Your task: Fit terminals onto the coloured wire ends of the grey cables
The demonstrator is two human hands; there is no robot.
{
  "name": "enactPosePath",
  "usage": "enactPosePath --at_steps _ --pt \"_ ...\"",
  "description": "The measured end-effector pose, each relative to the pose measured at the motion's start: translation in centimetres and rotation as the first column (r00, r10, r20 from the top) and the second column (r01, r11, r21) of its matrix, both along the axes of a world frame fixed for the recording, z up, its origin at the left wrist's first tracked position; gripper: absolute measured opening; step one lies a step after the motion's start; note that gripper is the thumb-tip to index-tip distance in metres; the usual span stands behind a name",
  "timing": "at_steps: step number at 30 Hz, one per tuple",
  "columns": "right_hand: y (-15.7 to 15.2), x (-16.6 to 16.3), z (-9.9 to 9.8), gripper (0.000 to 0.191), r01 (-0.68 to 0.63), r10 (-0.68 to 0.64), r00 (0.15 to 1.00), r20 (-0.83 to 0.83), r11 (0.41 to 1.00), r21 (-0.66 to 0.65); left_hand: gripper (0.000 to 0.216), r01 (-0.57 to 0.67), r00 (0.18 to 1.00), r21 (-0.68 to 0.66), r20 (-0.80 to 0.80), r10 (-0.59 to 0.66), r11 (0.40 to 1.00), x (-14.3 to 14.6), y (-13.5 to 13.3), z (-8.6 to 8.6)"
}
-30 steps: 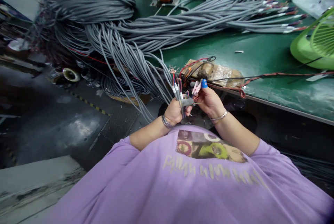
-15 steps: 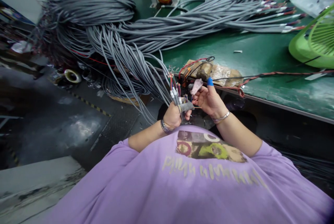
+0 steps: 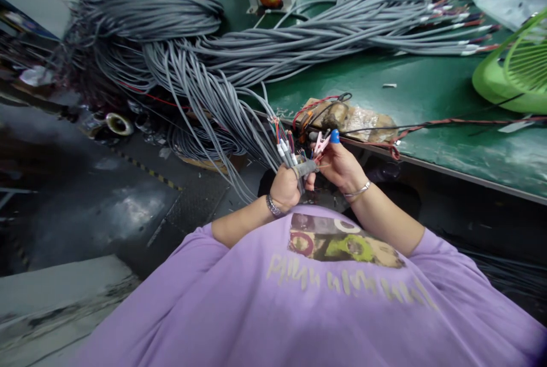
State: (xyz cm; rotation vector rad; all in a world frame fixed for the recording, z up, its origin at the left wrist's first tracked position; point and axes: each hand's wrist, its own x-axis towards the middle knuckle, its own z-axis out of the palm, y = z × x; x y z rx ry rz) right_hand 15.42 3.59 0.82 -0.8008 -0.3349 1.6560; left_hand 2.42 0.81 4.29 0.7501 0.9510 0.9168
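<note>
My left hand (image 3: 285,189) is closed around the ends of several grey cables (image 3: 287,155) with white bands and bare coloured wires. A grey wrap (image 3: 305,169) covers its thumb, which lies across the bundle. Close on the right, my right hand (image 3: 344,168) has its fingers closed around a small pink clip-like tool (image 3: 321,143), whose two arms stand apart in a V. A blue cover (image 3: 335,137) sits on one of that hand's digits. The tool is beside the thin coloured wires near my left thumb; whether it touches them I cannot tell.
Long bundles of grey cable (image 3: 299,51) lie across the green table (image 3: 431,85) and hang over its edge. A taped brown pad (image 3: 367,122) with red and black leads is near the front edge. A green fan (image 3: 508,70) stands at right.
My right hand has moved slightly left, closer to my left hand. The pink tool has turned, and its two arms now show apart. My left hand keeps hold of the cables.
</note>
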Motion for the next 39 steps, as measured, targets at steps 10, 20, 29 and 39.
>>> enactPosePath --at_steps 10,20,29,39 --pt "-0.1 -0.3 0.3 0.047 0.021 -0.021 0.998 -0.051 1.000 -0.017 0.039 -0.002 0.999 -0.048 -0.036 0.000 0.999 0.0 -0.1 -0.5" --pt "-0.5 1.0 0.7 0.035 -0.088 0.089 0.996 -0.009 0.996 0.009 0.034 -0.055 0.998 -0.012 -0.006 0.055 0.998 -0.7 -1.0 -0.1" --pt "-0.7 0.4 -0.7 0.038 0.054 -0.071 0.990 0.125 0.989 0.137 0.038 -0.123 0.992 -0.017 -0.010 0.123 0.992 0.5 -0.8 -0.1" --pt "-0.1 0.1 0.5 0.056 -0.154 0.152 0.988 0.031 0.985 0.082 0.037 -0.116 0.993 -0.022 0.018 0.116 0.993 0.8 -0.6 -0.7"
